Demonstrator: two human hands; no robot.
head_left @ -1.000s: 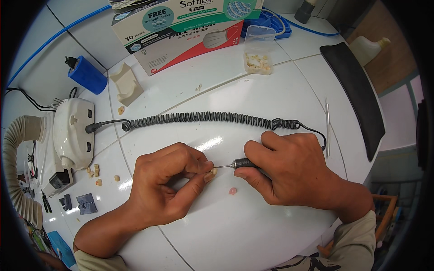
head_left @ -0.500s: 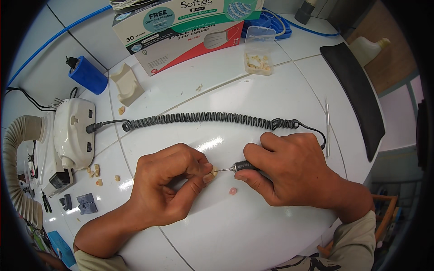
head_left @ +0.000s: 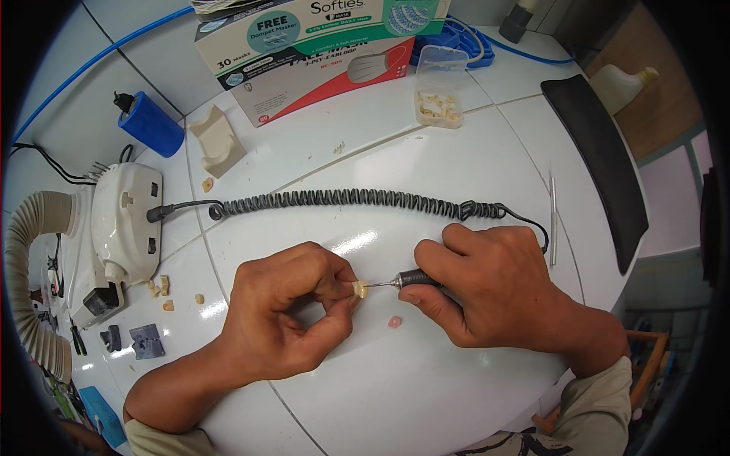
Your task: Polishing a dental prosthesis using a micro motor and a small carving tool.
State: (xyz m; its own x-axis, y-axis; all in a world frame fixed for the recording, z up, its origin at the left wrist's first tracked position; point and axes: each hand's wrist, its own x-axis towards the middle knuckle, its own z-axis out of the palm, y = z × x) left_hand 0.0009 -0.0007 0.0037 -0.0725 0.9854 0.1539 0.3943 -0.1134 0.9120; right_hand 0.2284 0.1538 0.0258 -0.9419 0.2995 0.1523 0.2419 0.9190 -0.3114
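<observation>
My left hand (head_left: 293,308) pinches a small cream piece (head_left: 360,289) between thumb and fingertips. My right hand (head_left: 487,289) is closed around a dark rotary handpiece (head_left: 418,279), whose thin metal bit (head_left: 379,284) points left and meets that piece. A coiled black cord (head_left: 334,199) runs from a white control unit (head_left: 122,224) at left to the handpiece. A small pink piece (head_left: 395,321) lies on the white tiled worktop (head_left: 365,403) just below the bit.
Cream fragments (head_left: 164,286), grey blocks (head_left: 144,342) and a hose (head_left: 23,289) are left. Mask boxes (head_left: 319,83), a blue cylinder (head_left: 152,125), a white holder (head_left: 214,140) and a small container (head_left: 437,106) stand behind. A metal instrument (head_left: 553,220) and black pad (head_left: 593,175) are right.
My left thumb and fingertips have shifted on the cream piece, which now shows more. My right hand and the handpiece are slightly further right in the picture.
</observation>
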